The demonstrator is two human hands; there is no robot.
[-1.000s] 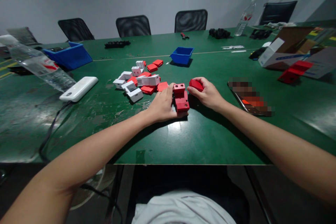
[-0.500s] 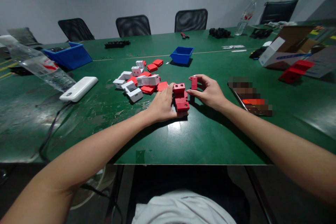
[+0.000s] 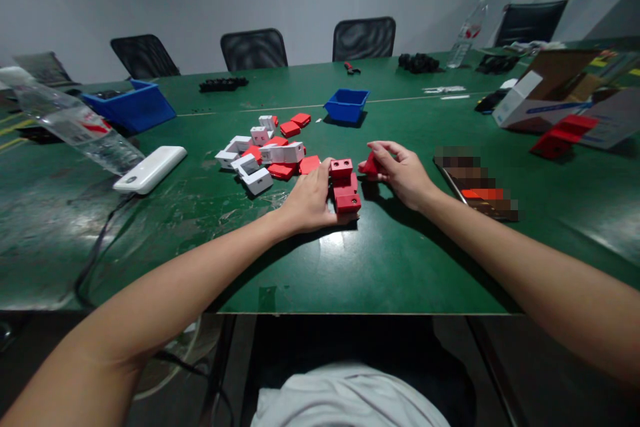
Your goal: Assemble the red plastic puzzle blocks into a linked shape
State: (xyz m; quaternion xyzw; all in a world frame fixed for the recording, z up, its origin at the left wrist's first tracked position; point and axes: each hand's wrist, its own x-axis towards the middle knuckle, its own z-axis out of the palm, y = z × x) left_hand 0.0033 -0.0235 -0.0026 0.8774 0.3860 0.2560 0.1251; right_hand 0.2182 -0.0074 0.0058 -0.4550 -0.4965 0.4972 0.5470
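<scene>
My left hand [image 3: 313,199] is closed around the left side of a red bracket-shaped block [image 3: 345,188] with screw holes, held low over the table near its front. A few centimetres to the right, my right hand [image 3: 400,173] pinches a small red piece [image 3: 371,165] between thumb and fingers, now tilted and partly covered by the fingertips. The two red parts are apart. Just beyond my left hand lies a loose pile of white brackets [image 3: 257,180] and flat red pieces [image 3: 283,171].
A small blue bin [image 3: 347,107] stands beyond my hands. On the left are a white power bank [image 3: 150,170] with a cable, a water bottle [image 3: 83,127] and a larger blue bin [image 3: 133,109]. To the right lie a phone [image 3: 475,190], a red part [image 3: 564,136] and an open cardboard box [image 3: 547,97].
My right hand has turned the small red piece from upright to tilted and shifted slightly away from the block. My left hand and the block have stayed put.
</scene>
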